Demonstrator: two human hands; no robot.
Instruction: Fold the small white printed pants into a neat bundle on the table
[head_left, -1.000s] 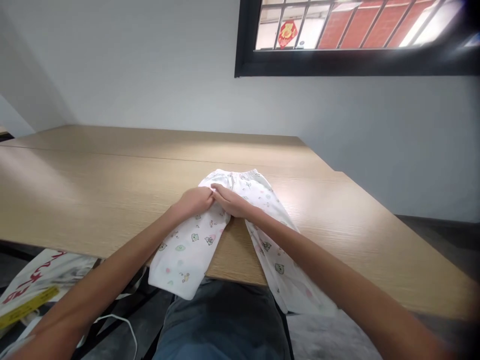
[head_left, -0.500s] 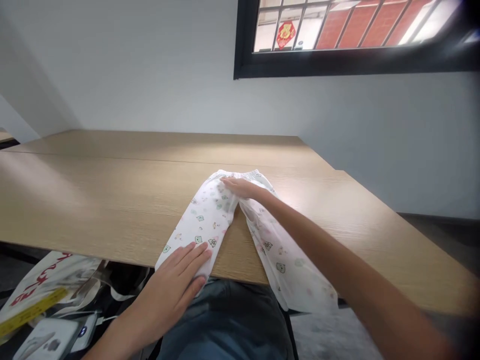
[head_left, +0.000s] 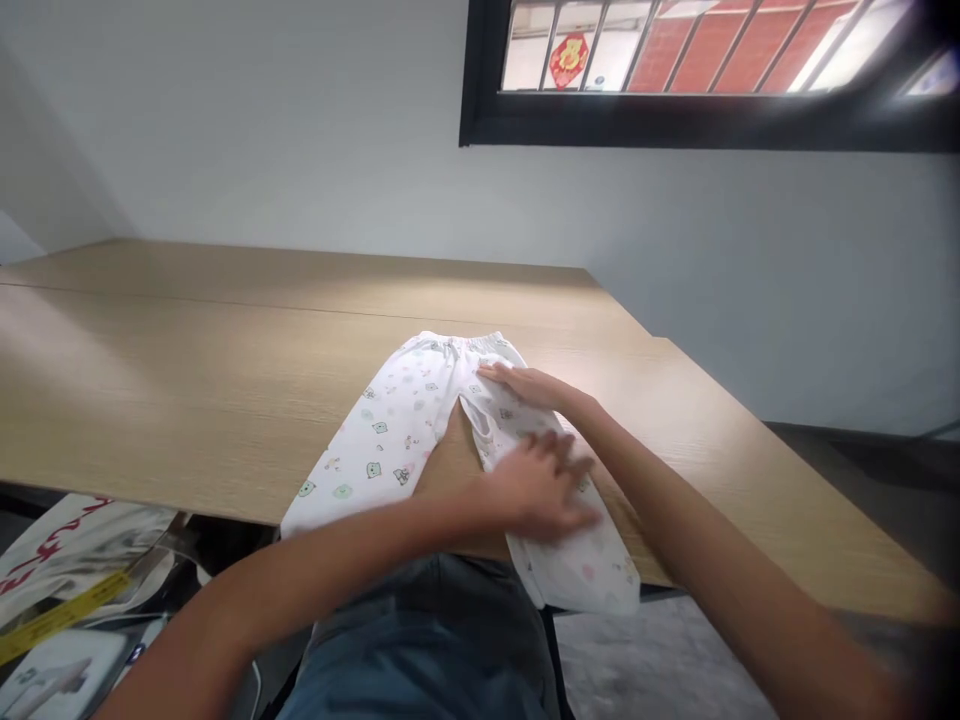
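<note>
Printed pants [head_left: 382, 430] overhang table edge [head_left: 150, 503]; open left hand [head_left: 536, 485], right hand [head_left: 529, 388] flat on them.

Left forearm [head_left: 322, 570]: bare and smooth, with no sleeve on the part that shows, and it becomes wider toward the lower left edge of the view.
Right forearm [head_left: 697, 520]: also bare and smooth, and its far end is dark and soft at the right corner of the view.
Left hand [head_left: 540, 490]: slim fingers, with edges that are blurred.
Right hand [head_left: 525, 390]: narrow shape with slim fingers, sharper than the left one.
Denim trousers [head_left: 420, 660]: blue-grey cloth, lighter on the top of the legs, seen only at the lower edge of the view.
</note>
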